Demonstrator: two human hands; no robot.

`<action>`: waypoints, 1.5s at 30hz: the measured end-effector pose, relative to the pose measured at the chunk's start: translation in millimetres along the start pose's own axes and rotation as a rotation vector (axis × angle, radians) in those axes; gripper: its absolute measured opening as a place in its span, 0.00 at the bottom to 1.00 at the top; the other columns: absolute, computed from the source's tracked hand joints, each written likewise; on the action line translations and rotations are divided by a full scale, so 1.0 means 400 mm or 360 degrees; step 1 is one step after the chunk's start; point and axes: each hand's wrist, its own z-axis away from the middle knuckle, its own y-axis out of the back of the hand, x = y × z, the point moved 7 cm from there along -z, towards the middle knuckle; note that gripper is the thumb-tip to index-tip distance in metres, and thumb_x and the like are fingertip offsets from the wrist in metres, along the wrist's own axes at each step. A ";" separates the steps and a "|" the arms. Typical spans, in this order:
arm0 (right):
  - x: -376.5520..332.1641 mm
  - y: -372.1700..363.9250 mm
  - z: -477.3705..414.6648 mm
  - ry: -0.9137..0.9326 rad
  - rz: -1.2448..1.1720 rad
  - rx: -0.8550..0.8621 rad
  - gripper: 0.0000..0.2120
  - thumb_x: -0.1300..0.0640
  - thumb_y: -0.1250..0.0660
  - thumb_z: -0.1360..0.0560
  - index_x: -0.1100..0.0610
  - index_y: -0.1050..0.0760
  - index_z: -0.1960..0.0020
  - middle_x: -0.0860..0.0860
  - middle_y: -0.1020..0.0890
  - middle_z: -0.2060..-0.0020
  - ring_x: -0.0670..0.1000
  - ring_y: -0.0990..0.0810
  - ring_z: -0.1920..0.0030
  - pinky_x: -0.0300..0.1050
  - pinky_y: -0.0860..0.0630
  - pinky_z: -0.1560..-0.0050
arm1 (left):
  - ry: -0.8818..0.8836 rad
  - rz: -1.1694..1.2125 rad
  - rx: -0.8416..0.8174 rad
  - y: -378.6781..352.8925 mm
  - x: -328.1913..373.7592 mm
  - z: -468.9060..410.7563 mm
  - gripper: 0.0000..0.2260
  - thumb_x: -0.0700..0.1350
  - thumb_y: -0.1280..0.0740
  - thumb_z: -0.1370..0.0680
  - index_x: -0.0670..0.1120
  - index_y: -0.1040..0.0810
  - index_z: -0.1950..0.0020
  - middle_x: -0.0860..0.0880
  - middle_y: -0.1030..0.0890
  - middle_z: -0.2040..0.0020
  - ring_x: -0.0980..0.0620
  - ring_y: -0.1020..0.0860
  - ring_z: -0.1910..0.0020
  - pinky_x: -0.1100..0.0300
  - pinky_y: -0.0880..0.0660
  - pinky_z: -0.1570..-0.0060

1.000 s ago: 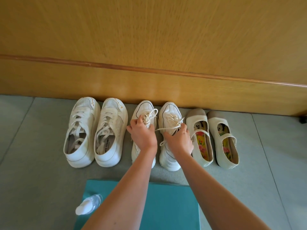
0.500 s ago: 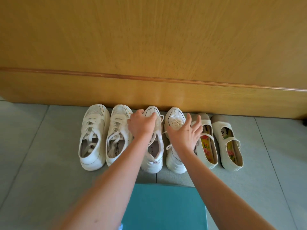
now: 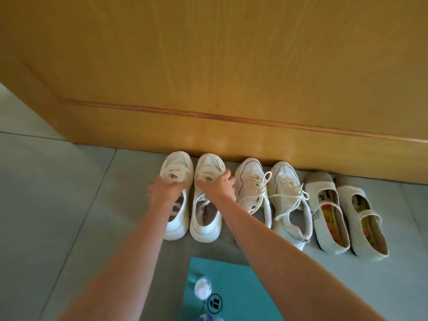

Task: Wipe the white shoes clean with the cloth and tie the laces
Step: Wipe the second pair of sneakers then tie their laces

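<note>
Three pairs of white shoes stand in a row on the floor against a wooden panel. My left hand (image 3: 165,189) rests on the laces of the leftmost chunky sneaker (image 3: 177,159), blurred. My right hand (image 3: 218,186) touches the laces of its partner sneaker (image 3: 209,161), fingers stretched over the tongue. To their right is a slimmer laced pair, one shoe (image 3: 249,169) beside the other (image 3: 283,173), with bows and loose lace ends on top. No cloth is in view.
A cream strapped flat pair (image 3: 320,185) stands at the far right. A teal mat (image 3: 234,283) lies on the grey tiles near me, with a clear bottle (image 3: 202,288) on it. The wooden panel (image 3: 231,77) blocks the space behind the shoes.
Both hands let go of the middle pair's laces and moved left onto the chunky sneakers. The view shifted left as well.
</note>
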 end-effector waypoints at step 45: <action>-0.013 0.252 0.251 0.0237 -0.0189 0.0446 0.33 0.54 0.34 0.27 0.47 0.42 0.25 0.48 0.22 0.41 0.54 0.23 0.43 0.45 0.28 0.51 | -0.0436 0.0290 0.0206 0.182 0.132 0.205 0.25 0.46 0.27 0.35 0.44 0.28 0.40 0.44 0.23 0.46 0.43 0.24 0.53 0.54 0.26 0.56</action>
